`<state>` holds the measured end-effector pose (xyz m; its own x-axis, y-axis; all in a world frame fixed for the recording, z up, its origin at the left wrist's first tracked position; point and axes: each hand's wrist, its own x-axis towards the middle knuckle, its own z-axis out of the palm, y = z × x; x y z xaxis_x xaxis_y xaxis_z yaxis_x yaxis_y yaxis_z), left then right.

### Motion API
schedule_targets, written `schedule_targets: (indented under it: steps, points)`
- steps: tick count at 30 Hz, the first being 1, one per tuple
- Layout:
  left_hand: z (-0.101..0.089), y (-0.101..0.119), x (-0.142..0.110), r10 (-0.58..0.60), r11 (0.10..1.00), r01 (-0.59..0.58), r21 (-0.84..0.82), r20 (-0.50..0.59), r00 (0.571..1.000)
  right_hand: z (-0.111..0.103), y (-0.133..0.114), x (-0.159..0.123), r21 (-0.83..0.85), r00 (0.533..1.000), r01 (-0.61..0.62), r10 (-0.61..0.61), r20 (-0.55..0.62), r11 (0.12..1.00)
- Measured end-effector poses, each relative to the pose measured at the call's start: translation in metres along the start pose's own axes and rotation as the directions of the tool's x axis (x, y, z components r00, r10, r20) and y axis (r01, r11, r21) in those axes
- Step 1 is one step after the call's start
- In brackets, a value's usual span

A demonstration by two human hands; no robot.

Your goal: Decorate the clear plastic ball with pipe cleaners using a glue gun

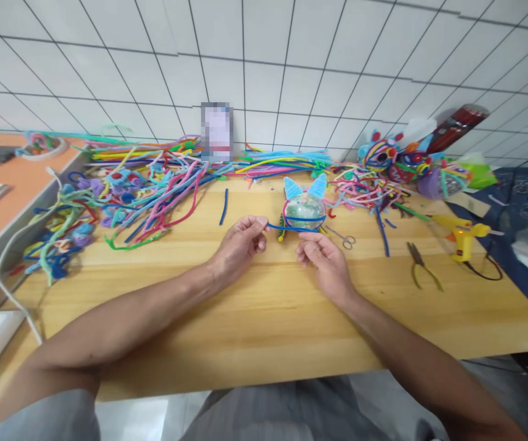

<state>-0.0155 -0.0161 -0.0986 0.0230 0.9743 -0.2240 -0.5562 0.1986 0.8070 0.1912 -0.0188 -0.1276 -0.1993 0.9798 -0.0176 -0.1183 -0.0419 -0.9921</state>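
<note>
Between my two hands a blue pipe cleaner is stretched sideways above the wooden table. My left hand pinches its left end between thumb and fingers. The right end is pinched by my right hand. Just behind the pipe cleaner stands a clear rounded ball with two light-blue pointed ears on top and blue and pink pipe cleaners around it. Scissors lie beside the ball, past my right hand. A short blue pipe cleaner piece rests on the table behind my left hand.
Piles of coloured pipe cleaners cover the left and back of the table. Pliers and a yellow glue gun lie at the right. Decorated balls stand at the back right. A white cable runs along the left edge.
</note>
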Motion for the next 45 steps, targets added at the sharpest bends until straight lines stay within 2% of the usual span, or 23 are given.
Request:
schedule_targets:
  steps: [5,9,17,19,24,27,31,38,41,45]
  points:
    - [0.002,-0.005,-0.002,-0.004,1.000,0.004,0.004,-0.006,1.000,0.001,0.004,0.001,0.122,0.996,-0.051,0.059,-0.064,0.991]
    - [0.002,-0.010,-0.004,-0.052,0.999,0.052,0.000,-0.013,0.999,0.002,0.004,-0.001,0.223,0.995,0.004,0.018,-0.100,0.975]
    - [-0.002,-0.023,-0.006,-0.199,0.980,0.199,-0.026,0.003,0.980,-0.002,0.007,-0.008,0.012,0.974,0.200,-0.198,-0.114,0.980]
    - [-0.003,-0.026,-0.008,-0.242,0.970,0.242,-0.010,0.031,0.970,-0.002,0.005,-0.009,0.004,0.966,0.228,-0.225,-0.130,0.974]
    - [0.000,-0.028,-0.011,-0.263,0.960,0.271,-0.071,0.102,0.959,-0.004,-0.003,-0.008,0.117,0.976,0.175,-0.156,-0.152,0.978]
    - [0.002,-0.025,-0.012,-0.234,0.962,0.252,-0.105,0.154,0.960,-0.008,-0.004,-0.006,0.125,0.978,0.139,-0.117,-0.170,0.982]
    - [0.002,-0.024,-0.013,-0.249,0.953,0.281,-0.111,0.234,0.940,-0.013,-0.004,-0.002,0.159,0.979,0.124,-0.095,-0.179,0.979]
    - [-0.002,-0.033,-0.010,-0.327,0.921,0.366,-0.135,0.244,0.913,-0.011,-0.004,-0.003,0.228,0.991,0.077,-0.050,-0.122,0.971]
    - [-0.002,-0.032,-0.009,-0.309,0.927,0.345,-0.144,0.225,0.924,-0.009,-0.001,-0.004,0.198,0.995,0.056,-0.038,-0.091,0.979]
    - [-0.001,-0.029,-0.010,-0.254,0.959,0.274,-0.072,0.204,0.945,-0.008,0.001,-0.005,0.161,0.997,0.052,-0.042,-0.066,0.986]
